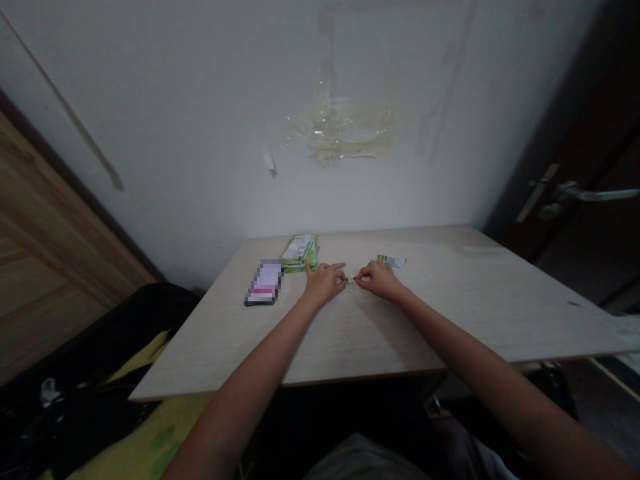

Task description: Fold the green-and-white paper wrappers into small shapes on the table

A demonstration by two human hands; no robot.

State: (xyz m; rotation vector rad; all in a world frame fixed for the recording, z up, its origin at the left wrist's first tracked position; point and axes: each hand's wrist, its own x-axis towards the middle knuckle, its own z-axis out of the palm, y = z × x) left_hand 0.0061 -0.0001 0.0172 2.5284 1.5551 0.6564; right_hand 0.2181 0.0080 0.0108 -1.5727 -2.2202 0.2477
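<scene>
Over the middle of the table, my left hand (326, 281) pinches one side of a small pale piece with green marks (351, 283). Its thumb and forefinger are closed, while other fingers are raised. From the opposite side my right hand (381, 279) pinches the same piece between thumb and fingertips. The piece is too small to tell its kind. Just behind my right hand lies a green and white wrapper (393, 261). A stack of green and white packets (300, 251) rests behind and left of my left hand.
A phone (265, 281) with its screen lit and blurred lies on the left of the pale wooden table (470, 300). Behind it rises a wall (210, 133) with peeling tape. A dark door with a metal handle (600, 195) stands at the right.
</scene>
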